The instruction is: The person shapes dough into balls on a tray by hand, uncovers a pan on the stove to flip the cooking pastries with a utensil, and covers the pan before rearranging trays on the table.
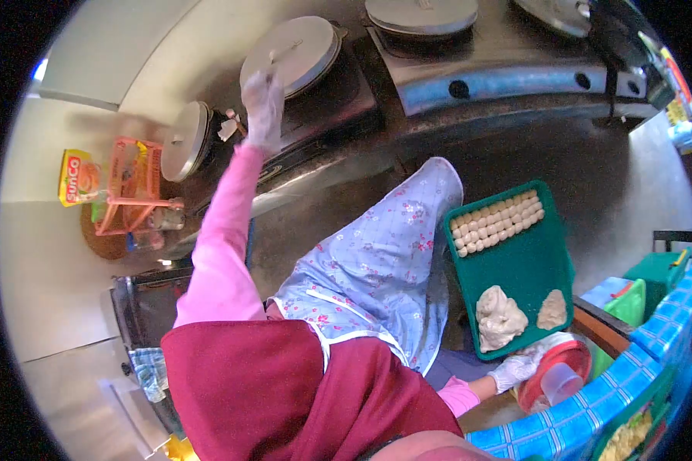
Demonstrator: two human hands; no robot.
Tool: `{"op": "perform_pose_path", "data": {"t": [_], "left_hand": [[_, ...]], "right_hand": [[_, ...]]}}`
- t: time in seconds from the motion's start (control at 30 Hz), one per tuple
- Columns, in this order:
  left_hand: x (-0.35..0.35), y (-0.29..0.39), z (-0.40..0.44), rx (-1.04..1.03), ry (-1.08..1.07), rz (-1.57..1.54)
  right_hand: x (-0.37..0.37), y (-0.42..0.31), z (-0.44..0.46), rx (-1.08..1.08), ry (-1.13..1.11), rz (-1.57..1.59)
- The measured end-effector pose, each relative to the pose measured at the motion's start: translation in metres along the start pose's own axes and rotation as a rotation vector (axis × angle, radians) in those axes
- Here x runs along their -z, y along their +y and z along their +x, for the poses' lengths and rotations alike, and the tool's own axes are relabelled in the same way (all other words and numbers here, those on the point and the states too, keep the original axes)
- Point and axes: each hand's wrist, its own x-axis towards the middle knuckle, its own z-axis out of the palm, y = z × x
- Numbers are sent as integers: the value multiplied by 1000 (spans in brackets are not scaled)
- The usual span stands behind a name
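My left hand [262, 111], in a thin whitish glove, reaches up to the near edge of a large round pan lid [304, 46] on the stove. Its fingers are smeared, so their grip does not show. At the lower right, my gloved right hand [519, 369] stretches along the near edge of a green tray [507, 269], beside a red round lid [565, 361]. The fingers look extended, though partly unclear. Rows of small dough balls [496, 223] fill the tray's far end. Nearer me in it lie a large dough lump [499, 316] and a flatter piece [552, 310].
More lidded pans, one small [183, 142] and one large [423, 15], stand along the stove counter. A pink rack [131, 188] and a yellow SunCo pack [79, 178] are at the left. Blue checked cloth [622, 388] covers a surface at the right, near a clear cup [561, 383].
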Motion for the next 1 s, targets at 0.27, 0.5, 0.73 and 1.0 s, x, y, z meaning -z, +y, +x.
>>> {"op": "perform_pose_path", "data": {"t": [0.27, 0.5, 0.73, 1.0], "left_hand": [[-41, -82, 109, -79, -535, 110], [-14, -214, 144, -279, -352, 134], [61, -233, 149, -155, -312, 384], [-8, -143, 127, -303, -314, 304]], "right_hand": [[13, -17, -14, -186, -5, -29], [35, -9, -1, -267, 10, 2], [19, -7, -11, -281, -159, -135], [51, 10, 15, -260, -226, -145]]}}
